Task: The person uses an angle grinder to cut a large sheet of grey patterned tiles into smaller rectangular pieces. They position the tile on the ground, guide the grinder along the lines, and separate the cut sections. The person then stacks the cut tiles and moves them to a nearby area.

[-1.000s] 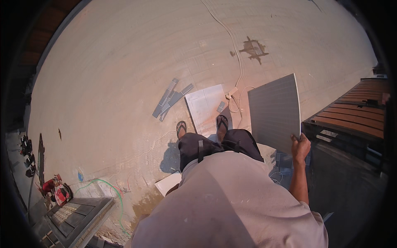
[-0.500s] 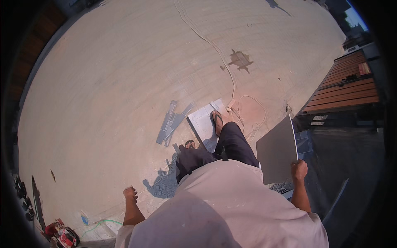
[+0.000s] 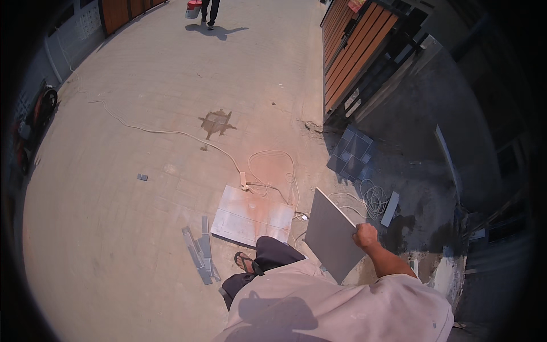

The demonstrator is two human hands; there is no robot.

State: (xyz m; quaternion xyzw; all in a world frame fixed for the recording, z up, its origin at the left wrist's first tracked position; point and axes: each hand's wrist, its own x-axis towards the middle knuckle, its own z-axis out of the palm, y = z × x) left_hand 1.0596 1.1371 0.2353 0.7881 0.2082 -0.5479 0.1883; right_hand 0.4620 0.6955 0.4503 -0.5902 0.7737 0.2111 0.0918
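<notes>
My right hand [image 3: 366,235] grips the upper edge of a large square grey tile [image 3: 333,236], which hangs tilted at my right side with its thin pale edge facing up. My left hand is outside the picture. Ahead of my feet lies a pale, dusty slab [image 3: 250,214] on the ground, stained reddish on its far side. Left of the slab are several narrow grey tile strips [image 3: 199,251], partly overlapping. One sandalled foot [image 3: 244,261] shows between the slab and my shirt.
A power strip [image 3: 244,181] with a trailing pale cord touches the slab's far side. To the right are a stack of dark patterned tiles [image 3: 352,153], a coiled cable [image 3: 374,199] and a white strip [image 3: 390,208]. Beyond stands a wooden-slatted gate [image 3: 356,51]. Far ahead, a person carries a bucket [image 3: 193,8].
My body and view have turned to the right, carrying the tile along in my right hand. My left hand has left the picture. The person with a bucket has come into view.
</notes>
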